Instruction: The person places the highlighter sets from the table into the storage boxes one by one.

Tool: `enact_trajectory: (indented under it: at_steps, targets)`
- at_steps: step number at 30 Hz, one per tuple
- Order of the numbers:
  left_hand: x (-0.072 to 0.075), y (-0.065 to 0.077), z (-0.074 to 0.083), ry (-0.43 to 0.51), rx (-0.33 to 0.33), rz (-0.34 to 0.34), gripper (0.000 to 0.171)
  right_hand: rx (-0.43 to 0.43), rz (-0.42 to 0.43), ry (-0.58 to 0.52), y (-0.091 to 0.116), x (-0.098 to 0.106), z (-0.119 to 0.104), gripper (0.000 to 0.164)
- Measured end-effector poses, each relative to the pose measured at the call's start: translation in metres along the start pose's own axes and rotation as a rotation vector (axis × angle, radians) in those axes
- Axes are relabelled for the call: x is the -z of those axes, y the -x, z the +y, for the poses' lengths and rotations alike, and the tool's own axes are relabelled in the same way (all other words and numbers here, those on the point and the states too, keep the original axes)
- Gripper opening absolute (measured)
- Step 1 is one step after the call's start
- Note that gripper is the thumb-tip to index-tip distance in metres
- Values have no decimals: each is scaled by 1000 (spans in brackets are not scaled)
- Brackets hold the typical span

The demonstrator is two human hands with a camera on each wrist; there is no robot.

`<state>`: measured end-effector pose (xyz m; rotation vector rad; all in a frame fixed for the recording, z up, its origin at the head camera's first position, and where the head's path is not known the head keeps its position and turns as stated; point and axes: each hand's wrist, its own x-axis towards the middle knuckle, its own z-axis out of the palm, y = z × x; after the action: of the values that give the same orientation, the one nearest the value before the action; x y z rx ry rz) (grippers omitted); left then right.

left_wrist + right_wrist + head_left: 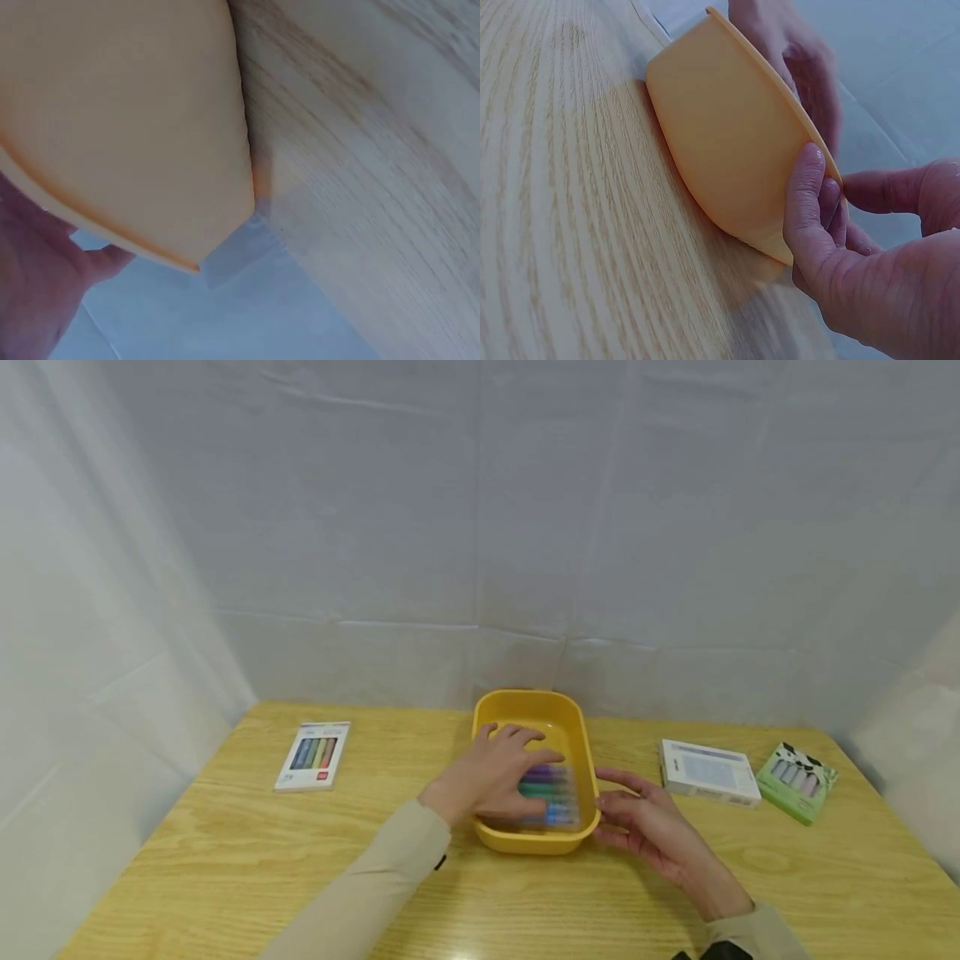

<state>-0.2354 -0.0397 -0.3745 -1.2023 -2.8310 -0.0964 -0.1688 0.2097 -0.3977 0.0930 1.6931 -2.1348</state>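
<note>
A yellow plastic bin (566, 710) stands on the table with a row of coloured pens (551, 789) inside, purple through green to blue and blurred. My left hand (504, 772) reaches over the bin's left side, fingers spread above the pens and partly hiding them. In the left wrist view that hand (37, 270) shows beyond the rim. At the right side, my right hand (648, 827) holds the bin's rim. The right wrist view shows its fingers (806, 195) along the outer wall and the thumb at the rim's edge.
To the left lies a white box of coloured sticks (313, 756) with a window. On the right are a white box (710, 772) and a green box (797, 781) with a cow-like pattern. A pale sheet (480, 527) hangs behind the wooden table (225, 860).
</note>
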Motion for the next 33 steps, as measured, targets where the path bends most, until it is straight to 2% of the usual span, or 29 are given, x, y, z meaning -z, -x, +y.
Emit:
enact_trajectory:
  at_steps: [10, 15, 20, 25, 29, 33]
  targets:
    - [0, 9, -13, -55, -34, 308, 63, -7, 20, -8, -1, -2, -1, 58]
    - [0, 12, -19, -89, -9, 398, 67, -17, 23, -9, -1, -2, -1, 60]
    - [2, 17, -26, -170, 53, 423, 72, -22, 24, -10, -2, -2, -1, 62]
    - [4, 24, -33, -225, 115, 413, 74, -19, 19, -6, -2, -1, -1, 62]
    - [5, 30, -38, -229, 148, 412, 74, -16, 14, -7, -1, -2, -2, 62]
    - [6, 36, -41, -193, 170, 422, 73, -14, 11, -6, 0, -2, -2, 61]
